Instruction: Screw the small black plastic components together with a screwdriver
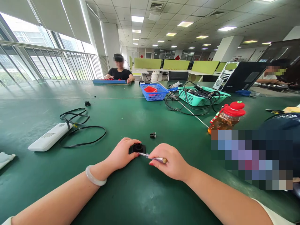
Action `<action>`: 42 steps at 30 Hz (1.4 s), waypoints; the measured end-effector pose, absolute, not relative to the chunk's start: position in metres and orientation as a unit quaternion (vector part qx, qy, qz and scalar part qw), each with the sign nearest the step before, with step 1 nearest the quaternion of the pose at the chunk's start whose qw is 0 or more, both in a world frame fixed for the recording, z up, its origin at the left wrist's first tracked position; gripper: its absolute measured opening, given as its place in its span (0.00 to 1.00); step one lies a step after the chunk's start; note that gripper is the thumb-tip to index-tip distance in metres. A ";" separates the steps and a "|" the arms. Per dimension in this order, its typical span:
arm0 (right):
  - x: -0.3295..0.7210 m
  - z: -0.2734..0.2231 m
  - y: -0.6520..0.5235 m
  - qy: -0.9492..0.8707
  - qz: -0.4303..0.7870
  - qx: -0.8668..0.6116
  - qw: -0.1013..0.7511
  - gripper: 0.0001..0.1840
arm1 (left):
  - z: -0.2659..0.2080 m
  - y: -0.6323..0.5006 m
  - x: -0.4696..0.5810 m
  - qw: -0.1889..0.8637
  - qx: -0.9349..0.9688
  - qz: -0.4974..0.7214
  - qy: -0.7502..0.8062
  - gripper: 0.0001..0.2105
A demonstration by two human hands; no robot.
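My left hand (123,153) grips a small black square part (140,148) with a round, lens-like centre, thumb in front and fingers behind, on the green tabletop. In my right hand (171,161) is a slim, pen-like tool (160,159) with a silvery shaft and a tan end; its exact kind is unclear. The thin tip of the tool reaches the front edge of the black part, beside my left thumb. Just beyond my hands lies a tiny black piece (153,135) with small prongs.
A white power bank (50,137) with a looped black cord lies left. Farther back are a blue basket (154,95), a teal basket (197,100) with cables, and a red-lidded bottle (222,120) at right. A person (120,74) sits across the table.
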State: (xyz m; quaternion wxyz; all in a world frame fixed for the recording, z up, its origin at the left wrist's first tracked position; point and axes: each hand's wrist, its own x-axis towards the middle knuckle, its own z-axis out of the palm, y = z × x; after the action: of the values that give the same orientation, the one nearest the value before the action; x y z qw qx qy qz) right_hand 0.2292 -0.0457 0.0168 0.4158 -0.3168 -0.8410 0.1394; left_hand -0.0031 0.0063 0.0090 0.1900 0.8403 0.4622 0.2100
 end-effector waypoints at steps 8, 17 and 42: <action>0.228 0.016 -0.045 -0.843 0.118 -0.346 0.395 0.08 | 0.009 0.005 -0.003 0.182 0.844 0.205 0.461 0.18; 0.228 0.029 -0.055 -0.842 -0.001 -0.274 0.465 0.03 | 0.008 0.005 -0.004 0.139 0.863 0.202 0.442 0.18; 0.261 0.016 -0.020 -0.693 0.079 -0.494 0.519 0.12 | 0.009 0.006 -0.005 0.044 0.807 0.244 0.535 0.22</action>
State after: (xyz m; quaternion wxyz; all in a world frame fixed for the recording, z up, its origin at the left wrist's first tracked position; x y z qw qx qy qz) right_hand 0.2608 -0.0198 0.0163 0.5189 -0.4941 -0.6930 0.0794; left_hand -0.0053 0.0065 0.0091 0.0445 0.8075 0.5352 0.2442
